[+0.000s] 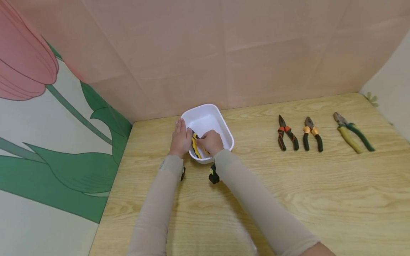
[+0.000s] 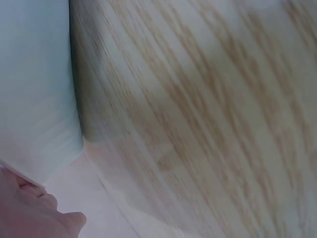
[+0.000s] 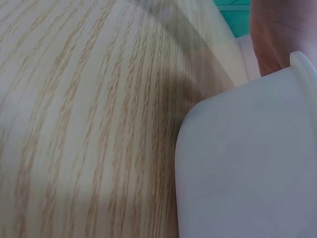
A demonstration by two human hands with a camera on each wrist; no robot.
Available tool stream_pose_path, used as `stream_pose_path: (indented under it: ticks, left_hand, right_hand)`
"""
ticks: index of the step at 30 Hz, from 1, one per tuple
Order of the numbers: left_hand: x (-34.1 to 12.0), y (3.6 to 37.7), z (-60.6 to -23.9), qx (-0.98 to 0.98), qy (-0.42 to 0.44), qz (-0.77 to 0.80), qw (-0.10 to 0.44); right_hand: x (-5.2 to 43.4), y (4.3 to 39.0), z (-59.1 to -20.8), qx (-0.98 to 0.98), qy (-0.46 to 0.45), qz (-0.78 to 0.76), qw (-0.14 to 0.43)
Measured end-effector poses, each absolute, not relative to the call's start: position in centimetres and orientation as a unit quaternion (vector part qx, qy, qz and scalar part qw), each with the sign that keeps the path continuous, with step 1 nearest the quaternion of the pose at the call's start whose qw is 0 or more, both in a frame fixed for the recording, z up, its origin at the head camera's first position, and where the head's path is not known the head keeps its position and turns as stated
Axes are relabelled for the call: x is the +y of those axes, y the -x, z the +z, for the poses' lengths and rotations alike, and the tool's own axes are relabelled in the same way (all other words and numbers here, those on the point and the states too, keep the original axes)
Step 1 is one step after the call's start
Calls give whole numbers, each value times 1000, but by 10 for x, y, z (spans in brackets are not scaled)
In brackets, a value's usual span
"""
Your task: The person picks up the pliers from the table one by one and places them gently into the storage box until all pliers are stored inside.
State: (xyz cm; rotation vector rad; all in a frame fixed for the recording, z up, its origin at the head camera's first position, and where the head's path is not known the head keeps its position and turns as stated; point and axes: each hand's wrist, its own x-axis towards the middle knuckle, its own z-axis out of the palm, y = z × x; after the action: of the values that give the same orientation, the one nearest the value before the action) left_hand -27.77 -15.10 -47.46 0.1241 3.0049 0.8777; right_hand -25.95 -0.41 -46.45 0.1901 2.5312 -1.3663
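A white plastic basin (image 1: 225, 131) stands on the table near the wall. Pliers with yellow-and-black handles (image 1: 195, 146) lie inside it, toward its left front; their head is mostly hidden by my left hand. The fingers of my right hand (image 1: 212, 141) pinch the pliers at the handles. My left hand (image 1: 181, 139) holds the basin's left rim, with its fingers along the outside. In the left wrist view the basin's outer wall (image 2: 34, 89) fills the left side, with fingers at the lower left. The right wrist view shows the basin's side (image 3: 247, 163) close up.
To the right, three pliers lie spaced in a row on the wooden table (image 1: 288, 199): red-and-black-handled pliers (image 1: 280, 133), orange-and-black-handled pliers (image 1: 306, 135) and green-and-yellow-handled pliers (image 1: 346, 129). A pink-covered wall (image 1: 205, 60) rises behind, and a flower mural (image 1: 77, 163) borders the left.
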Motion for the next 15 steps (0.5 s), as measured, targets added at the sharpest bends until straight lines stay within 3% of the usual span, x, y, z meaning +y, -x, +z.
stream_pose_path:
  ticks: [15]
  left_hand:
    - [-149,278,-473,965,-38,261,-2]
  right_hand:
    - [-4,260,-465,872,-68,-468,125]
